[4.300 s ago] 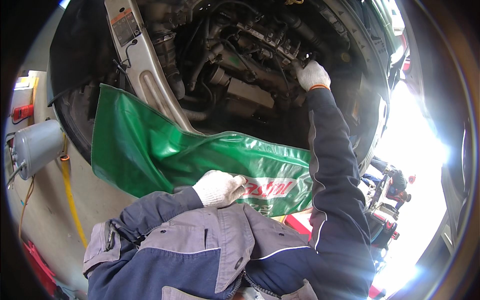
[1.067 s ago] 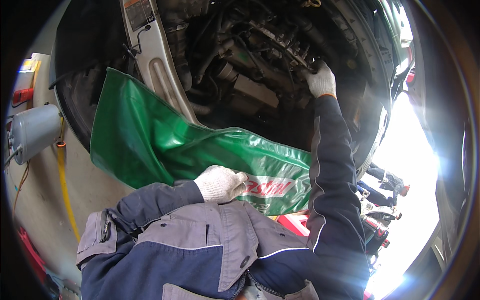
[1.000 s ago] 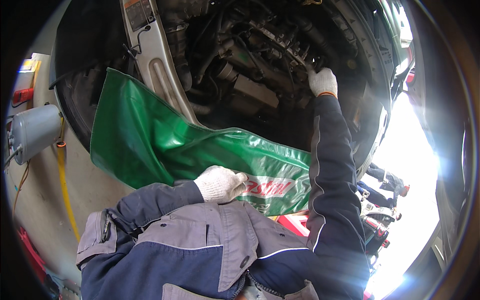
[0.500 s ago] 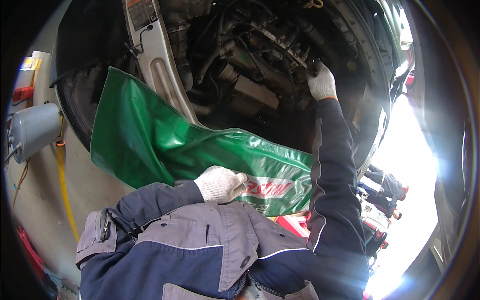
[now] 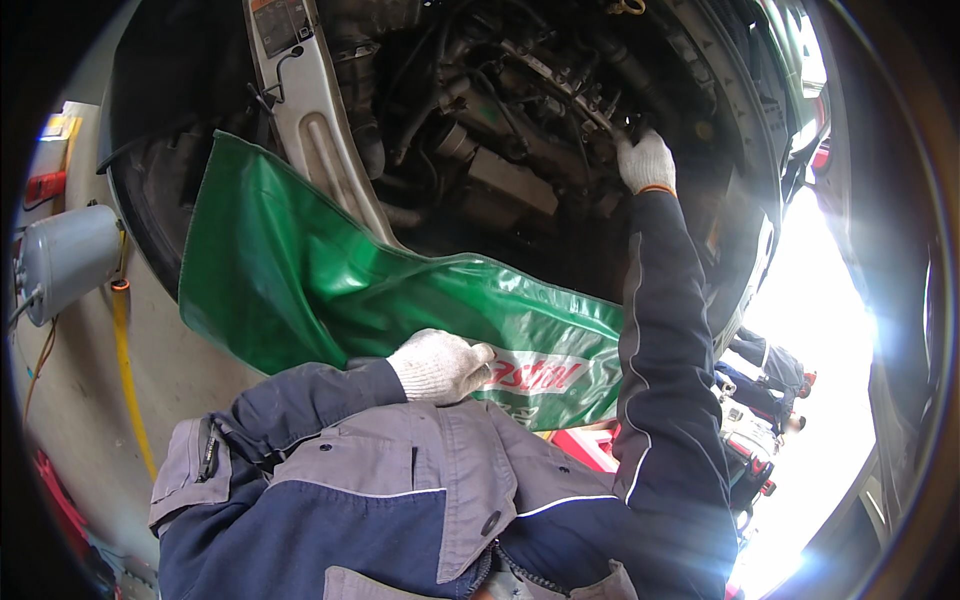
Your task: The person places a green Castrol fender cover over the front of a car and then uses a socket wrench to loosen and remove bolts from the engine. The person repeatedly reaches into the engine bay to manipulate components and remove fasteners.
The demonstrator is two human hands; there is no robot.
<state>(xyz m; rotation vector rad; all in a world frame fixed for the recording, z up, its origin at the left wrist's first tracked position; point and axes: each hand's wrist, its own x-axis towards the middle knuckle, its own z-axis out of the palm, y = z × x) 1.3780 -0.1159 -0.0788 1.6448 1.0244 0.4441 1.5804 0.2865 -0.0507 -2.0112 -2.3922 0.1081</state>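
My right hand, in a white knit glove with an orange cuff edge, reaches deep into the engine bay of a car. Its fingers close at the right end of a pale metal rail on the engine; their tips are in shadow, so what they grip is hidden. Near my chest, my left hand, gloved alike, is held with curled fingers. It lies in front of a green fender cover, and I cannot make out anything inside it. The cover drapes over the car's near edge.
A silver-grey crossmember runs along the left of the engine. At far left stands a grey cylindrical tank beside a yellow floor line. People are in the bright area at right.
My right hand has shifted slightly at the rail's end, its wrist turning a little. My left hand and the green cover stay nearly where they were.
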